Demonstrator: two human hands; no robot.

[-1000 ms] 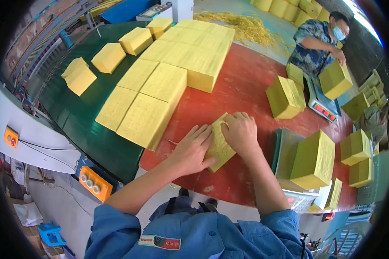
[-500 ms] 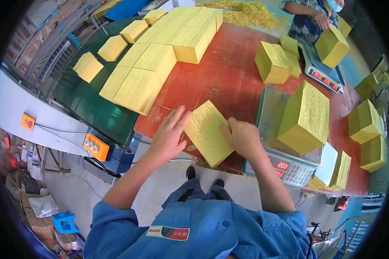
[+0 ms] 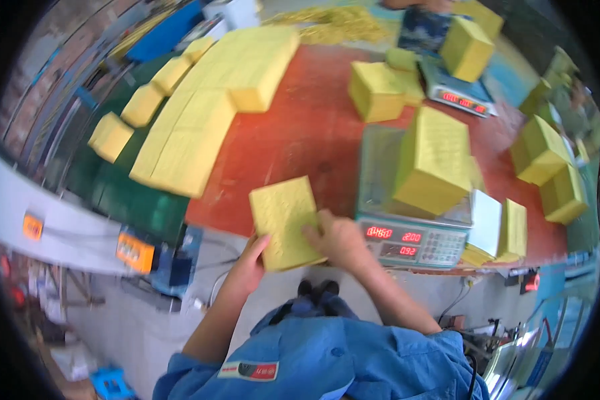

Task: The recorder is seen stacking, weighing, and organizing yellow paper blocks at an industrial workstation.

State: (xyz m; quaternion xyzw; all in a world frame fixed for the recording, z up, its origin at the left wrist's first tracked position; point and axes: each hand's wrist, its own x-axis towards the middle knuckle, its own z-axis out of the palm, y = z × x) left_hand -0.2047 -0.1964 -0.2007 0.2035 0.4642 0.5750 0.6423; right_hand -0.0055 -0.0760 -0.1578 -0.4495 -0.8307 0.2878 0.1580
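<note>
Between my hands, at the near edge of the red table, is a thin stack of embossed yellow paper (image 3: 283,217), somewhat tilted. My left hand (image 3: 249,264) grips its lower left side, thumb on top and the other fingers hidden beneath. On the right side, my right hand (image 3: 340,241) closes around the edge with its fingertips on the top sheet. Just right of that hand stands a digital scale (image 3: 380,167) with red lit figures. It bears a tall block of yellow paper (image 3: 433,163).
Rows of yellow paper blocks (image 3: 187,127) cover the red table's (image 3: 313,120) left side. Separate blocks (image 3: 111,137) lie on a green surface (image 3: 130,193). Across the table, a person (image 3: 420,30) is by a second scale (image 3: 457,99). More blocks (image 3: 540,150) stand at right.
My left hand has gone from open beside the thin stack to gripping it. The stack has turned and come closer to my body. The whole view has shifted.
</note>
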